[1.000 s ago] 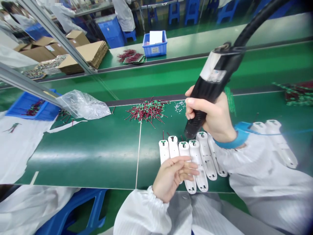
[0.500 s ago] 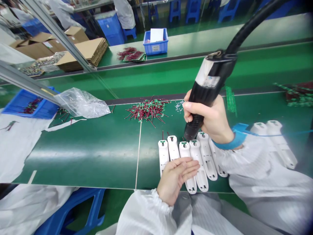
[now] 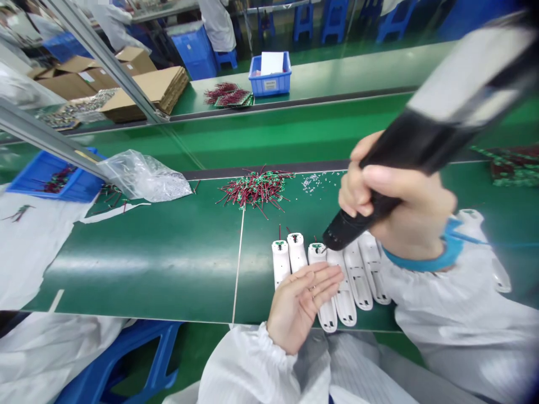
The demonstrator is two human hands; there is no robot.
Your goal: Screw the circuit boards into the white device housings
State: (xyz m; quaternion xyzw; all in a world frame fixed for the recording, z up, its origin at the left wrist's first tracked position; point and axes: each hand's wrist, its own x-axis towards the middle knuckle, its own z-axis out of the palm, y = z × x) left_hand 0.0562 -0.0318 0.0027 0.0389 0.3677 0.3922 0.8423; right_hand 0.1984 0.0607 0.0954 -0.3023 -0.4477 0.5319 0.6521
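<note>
My right hand (image 3: 410,205), a blue band around its wrist, grips a black and white electric screwdriver (image 3: 425,137). The tool tilts down to the left, its thin bit at the top end of a white plastic housing (image 3: 328,317) with a small green circuit board (image 3: 316,247). Over the lower part of that housing my left hand (image 3: 297,306) lies palm up, fingers stretched out. Tiny specks show on its fingers, too small to name. Several similar white housings (image 3: 361,289) lie side by side; the screwdriver and my right arm partly cover some.
Behind the housings are a pile of green boards with dark red wires (image 3: 256,188) and scattered small screws (image 3: 314,182). A clear plastic bag (image 3: 147,177) and a blue bin (image 3: 59,182) stand left. More wired boards (image 3: 516,163) lie right. A metal post (image 3: 101,62) slants across the left.
The screwdriver has tilted over, its top swinging to the right and toward me, while its tip is now nearer the third housing's board. My left hand has turned slightly more palm up.
</note>
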